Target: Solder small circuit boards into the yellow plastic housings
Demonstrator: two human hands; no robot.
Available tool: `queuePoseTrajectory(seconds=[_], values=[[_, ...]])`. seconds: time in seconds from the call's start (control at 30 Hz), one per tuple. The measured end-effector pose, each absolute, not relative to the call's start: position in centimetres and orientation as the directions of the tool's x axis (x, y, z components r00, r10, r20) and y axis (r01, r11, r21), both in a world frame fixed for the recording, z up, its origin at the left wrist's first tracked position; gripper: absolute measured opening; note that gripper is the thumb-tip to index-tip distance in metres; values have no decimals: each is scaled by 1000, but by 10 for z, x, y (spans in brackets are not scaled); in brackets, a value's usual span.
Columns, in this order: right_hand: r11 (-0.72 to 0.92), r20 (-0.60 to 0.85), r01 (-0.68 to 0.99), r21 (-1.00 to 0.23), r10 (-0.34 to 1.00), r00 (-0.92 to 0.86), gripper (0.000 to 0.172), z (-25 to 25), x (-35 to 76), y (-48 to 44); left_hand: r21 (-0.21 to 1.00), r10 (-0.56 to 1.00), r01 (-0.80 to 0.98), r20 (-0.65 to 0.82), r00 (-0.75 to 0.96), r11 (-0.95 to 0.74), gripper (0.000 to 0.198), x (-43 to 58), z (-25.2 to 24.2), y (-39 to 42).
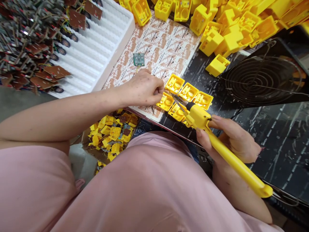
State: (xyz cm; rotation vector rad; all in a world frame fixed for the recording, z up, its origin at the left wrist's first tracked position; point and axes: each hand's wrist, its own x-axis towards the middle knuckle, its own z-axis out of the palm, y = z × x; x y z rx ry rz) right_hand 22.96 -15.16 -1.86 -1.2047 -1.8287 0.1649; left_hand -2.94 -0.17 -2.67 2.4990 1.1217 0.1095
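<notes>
My right hand (231, 137) grips a yellow soldering gun (199, 116), its long handle slanting down to the right. The metal tip of the gun reaches over a cluster of small yellow plastic housings (189, 92) near the table edge. Beside the nearest yellow housing (165, 101), my left hand (145, 88) is closed with fingertips pinched. A thin dark pointed end shows below those fingers; what they hold is mostly hidden. Just beyond that hand, a small green circuit board (138, 59) with thin wires lies on the patterned sheet (159, 45).
A white foam tray (108, 35) stands at left, beside piled circuit boards (29, 42). Yellow housings (231, 35) heap at the back right. A black fan (260, 77) stands at right on the black tabletop (277, 135). Below the edge, a box holds yellow parts (113, 132).
</notes>
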Motion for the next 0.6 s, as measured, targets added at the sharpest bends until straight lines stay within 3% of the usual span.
queuePoseTrajectory(seconds=[0.17, 0.33, 0.6], values=[[558, 638, 636, -534, 759, -130, 67, -24, 233, -153, 381, 702, 685, -119, 702, -620, 19, -34, -25, 0], [585, 650, 637, -502, 741, -168, 62, -24, 236, -150, 332, 639, 650, -157, 753, -684, 20, -40, -17, -2], [559, 646, 681, -473, 746, -163, 53, -25, 236, -152, 4, 712, 714, -81, 698, -700, 36, -36, 1, -23]])
